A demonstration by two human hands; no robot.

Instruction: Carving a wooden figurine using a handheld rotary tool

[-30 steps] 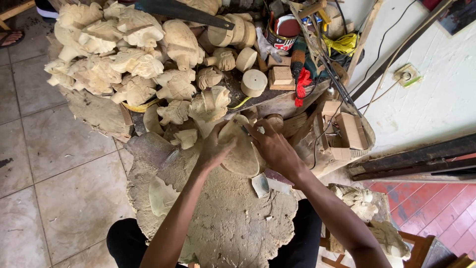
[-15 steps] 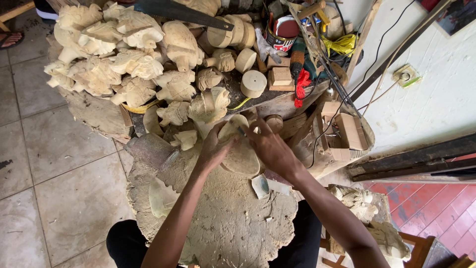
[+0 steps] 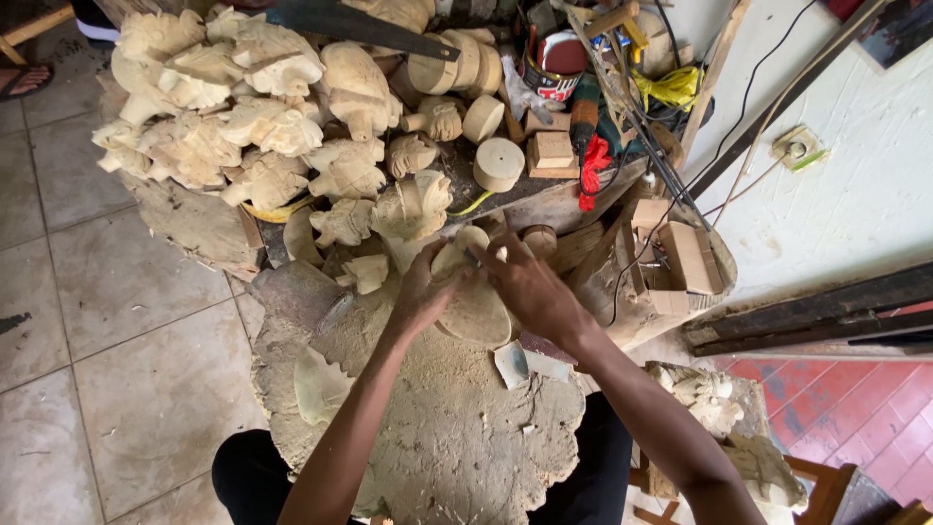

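Wood piece (image 3: 474,303), pale and rounded, rests on the dusty carving block (image 3: 457,437) in front of the person, propped there so it stays steady under the tool. Left hand (image 3: 425,292) is wrapped around its left edge, fingers closed on it to brace it. Right hand (image 3: 530,284) is closed round a small tool (image 3: 472,257), its tip pressed at the piece's top. Beyond, finished carvings (image 3: 243,126) are heaped on the bench, out of the way.

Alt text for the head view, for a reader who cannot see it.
Left hand and right hand grip a pale rounded wood piece over a sawdust-covered block. Behind lies a heap of carved wooden figures.
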